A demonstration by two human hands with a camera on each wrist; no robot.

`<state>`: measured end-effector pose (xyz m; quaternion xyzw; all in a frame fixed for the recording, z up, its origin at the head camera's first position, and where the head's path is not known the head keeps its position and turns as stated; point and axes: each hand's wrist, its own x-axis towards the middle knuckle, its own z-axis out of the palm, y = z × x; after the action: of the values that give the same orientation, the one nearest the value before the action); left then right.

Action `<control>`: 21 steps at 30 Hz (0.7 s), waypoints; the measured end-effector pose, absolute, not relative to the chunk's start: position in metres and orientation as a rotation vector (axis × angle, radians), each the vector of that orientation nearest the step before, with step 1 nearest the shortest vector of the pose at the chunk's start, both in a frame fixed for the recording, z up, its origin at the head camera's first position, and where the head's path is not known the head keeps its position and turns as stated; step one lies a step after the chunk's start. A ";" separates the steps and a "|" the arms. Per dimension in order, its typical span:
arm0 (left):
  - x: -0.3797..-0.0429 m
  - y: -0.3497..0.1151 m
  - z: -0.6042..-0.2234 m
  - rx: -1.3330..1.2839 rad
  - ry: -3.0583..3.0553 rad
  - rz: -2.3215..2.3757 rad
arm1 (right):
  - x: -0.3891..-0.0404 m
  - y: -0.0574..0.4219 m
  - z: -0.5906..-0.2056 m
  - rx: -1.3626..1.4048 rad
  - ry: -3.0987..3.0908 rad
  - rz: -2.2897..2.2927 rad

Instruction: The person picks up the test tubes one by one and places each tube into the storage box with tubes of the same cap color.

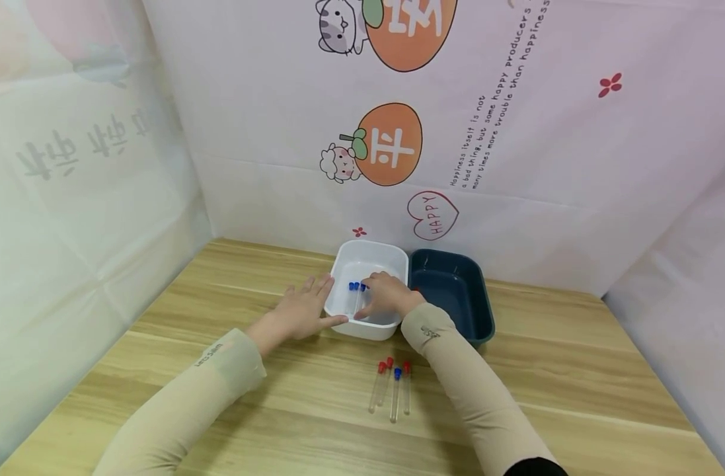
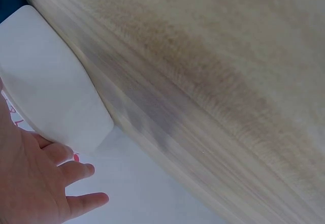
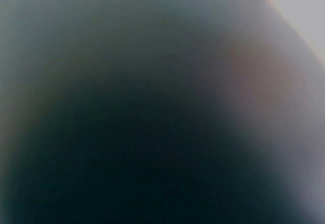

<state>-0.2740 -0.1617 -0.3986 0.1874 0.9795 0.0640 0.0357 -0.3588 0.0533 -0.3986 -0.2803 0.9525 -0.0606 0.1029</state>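
Observation:
In the head view, a white tray (image 1: 369, 330) has several blue-capped test tubes (image 1: 353, 287) lying side by side in it. My right hand (image 1: 387, 294) reaches over the tray's right side, with thumb and fingers pinching the rightmost blue-capped tube near its two ends. The hand partly hides that tube. My left hand (image 1: 303, 309) steadies the tray at its left edge, fingers spread and straight, thumb along the front rim. From the left wrist, the fingers of that hand (image 2: 38, 176) touch the tray's outer side (image 2: 56, 76). The right wrist view is a dark blur.
A dark blue tray (image 1: 487, 317) stands against the white one's right side, a bit of red showing by my right wrist. Nearer on the wooden table (image 1: 267, 423) lie several red-capped tubes (image 1: 406, 387) and one blue-capped tube (image 1: 395, 396). A printed cloth (image 1: 267, 119) hangs behind.

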 end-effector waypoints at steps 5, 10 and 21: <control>-0.274 -0.161 -0.399 0.578 3.015 0.195 | -0.358 0.052 -0.400 -0.800 2.817 -0.199; -0.275 -0.160 -0.401 0.576 3.013 0.215 | -0.358 0.052 -0.400 -0.781 2.821 -0.174; -0.274 -0.161 -0.399 0.567 3.010 0.219 | -0.360 0.048 -0.401 -0.709 2.814 -0.200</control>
<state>-0.2742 -0.1606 -0.3990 0.1847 0.9796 0.0714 0.0354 -0.3599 0.0479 -0.4013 -0.2420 0.9609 -0.0684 0.1160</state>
